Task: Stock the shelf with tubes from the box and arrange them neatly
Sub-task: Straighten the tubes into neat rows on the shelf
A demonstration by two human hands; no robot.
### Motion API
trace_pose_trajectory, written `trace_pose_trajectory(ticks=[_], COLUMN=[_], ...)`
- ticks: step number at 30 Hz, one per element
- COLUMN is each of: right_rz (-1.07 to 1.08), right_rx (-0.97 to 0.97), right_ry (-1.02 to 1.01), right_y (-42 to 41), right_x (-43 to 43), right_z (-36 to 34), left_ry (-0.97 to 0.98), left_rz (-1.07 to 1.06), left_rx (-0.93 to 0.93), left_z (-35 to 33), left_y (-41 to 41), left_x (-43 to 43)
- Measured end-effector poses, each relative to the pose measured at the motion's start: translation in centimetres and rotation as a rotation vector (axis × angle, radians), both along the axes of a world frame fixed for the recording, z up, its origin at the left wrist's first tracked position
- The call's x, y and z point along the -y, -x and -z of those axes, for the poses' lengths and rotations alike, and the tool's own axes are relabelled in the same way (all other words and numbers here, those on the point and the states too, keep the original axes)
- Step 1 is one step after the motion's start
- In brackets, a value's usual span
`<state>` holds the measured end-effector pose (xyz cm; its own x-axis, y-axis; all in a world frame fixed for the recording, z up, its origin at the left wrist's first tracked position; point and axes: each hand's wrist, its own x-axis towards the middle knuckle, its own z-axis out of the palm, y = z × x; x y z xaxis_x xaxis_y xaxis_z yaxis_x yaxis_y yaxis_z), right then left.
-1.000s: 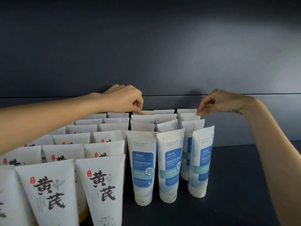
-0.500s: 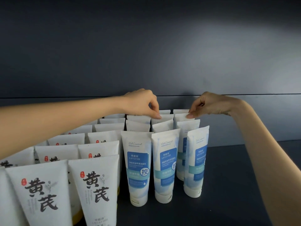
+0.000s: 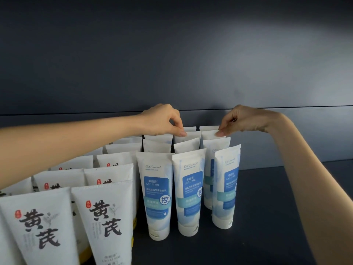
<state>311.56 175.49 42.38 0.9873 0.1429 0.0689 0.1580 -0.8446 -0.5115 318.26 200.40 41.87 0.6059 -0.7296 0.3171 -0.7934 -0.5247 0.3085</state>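
The blue-label tubes (image 3: 157,190) stand on the dark shelf (image 3: 267,217), caps down, in three columns that run toward the back wall (image 3: 172,64). Close beside them on the left are rows of white tubes with black characters (image 3: 107,222), also upright on their caps.

Both hands reach over the columns to the rear rows. The left hand (image 3: 164,119) comes in from the left, above the tubes with black characters. Its grip is pressed together: thumb and forefinger pinch the flat top edge of the middle-column tube (image 3: 192,135), and the other fingers are curled in. The right hand (image 3: 242,119) comes from the right side, and its grip pinches the top right corner of the right-column tube (image 3: 210,135). Each pinched tube seems to be the second from the back, but the tops overlap there, so I am not fully sure. The two pinched tubes are just beside each other. The front tubes of the middle and right columns are turned a little to the right.
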Motion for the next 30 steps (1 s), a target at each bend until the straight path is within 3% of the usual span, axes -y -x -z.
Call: trace_pose_trajectory(ticks=[13,18,21,25,30], right_rz=[0.029,-0.043,-0.155,-0.301,-0.37], right_rx=[-0.017,0.148,0.213,0.094,0.035], right_ry=[-0.009,-0.091,-0.131,-0.025,0.051], right_y=[0.2,1.0,1.9,2.4,1.4], right_x=[-0.4,-1.3,-2.8,-5.4,-7.9], right_z=[-0.1,-1.4,-2.5,-2.9,-1.7], left_ry=[-0.065,-0.004,0.055,-0.153,-0.233], left_rz=[-0.015,-0.044,0.04,0.155,0.104], left_rx=[-0.032,0.07,0.113,-0.067,-0.078], left_z=[-0.5,-1.6,-3.0,-3.8,-2.8], left_y=[0.6,1.1,2.2,3.7,3.5], left_x=[-0.2,-1.0,-2.2,-4.5,-6.4])
